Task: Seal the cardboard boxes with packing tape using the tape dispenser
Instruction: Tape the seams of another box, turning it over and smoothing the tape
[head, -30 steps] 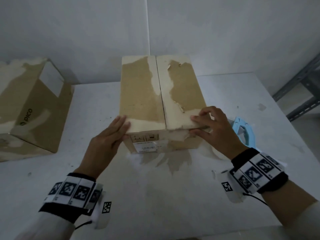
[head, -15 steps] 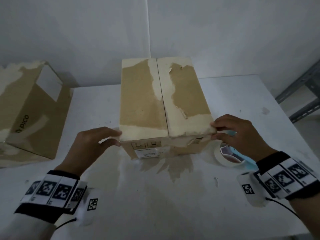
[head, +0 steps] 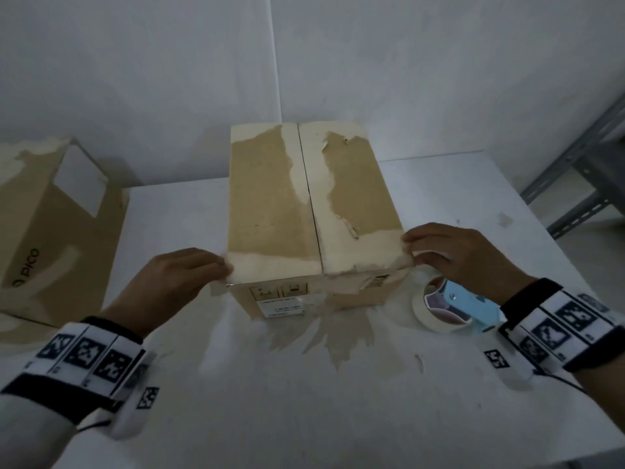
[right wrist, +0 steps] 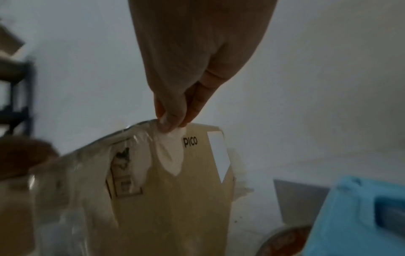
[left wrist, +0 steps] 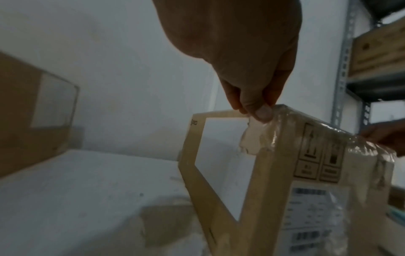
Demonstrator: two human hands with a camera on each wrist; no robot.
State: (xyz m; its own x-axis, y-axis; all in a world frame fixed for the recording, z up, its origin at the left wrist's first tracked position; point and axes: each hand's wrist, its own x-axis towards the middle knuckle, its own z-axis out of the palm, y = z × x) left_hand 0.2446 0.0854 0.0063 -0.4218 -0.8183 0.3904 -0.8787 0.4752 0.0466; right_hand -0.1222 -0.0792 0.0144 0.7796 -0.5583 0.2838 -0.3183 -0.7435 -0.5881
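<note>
White table [head: 304, 418], two cardboard boxes [head: 270, 211]

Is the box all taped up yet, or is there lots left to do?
Partly. A tape strip already crosses the middle box at its near edge. The left hand and right hand press its ends down. The centre seam looks untaped; the dispenser lies idle, and the left box waits.

A white bench [head: 338, 418], scuffed and blotched with torn tan patches, stands pushed into the corner of a dim room. Behind it rise plain pale walls [head: 135, 62], with a thin vertical seam [head: 276, 55] running down where two panels meet. To the right stands a grey slotted-angle metal shelf rack [head: 588, 170], and the light is low and bluish-grey.
</note>
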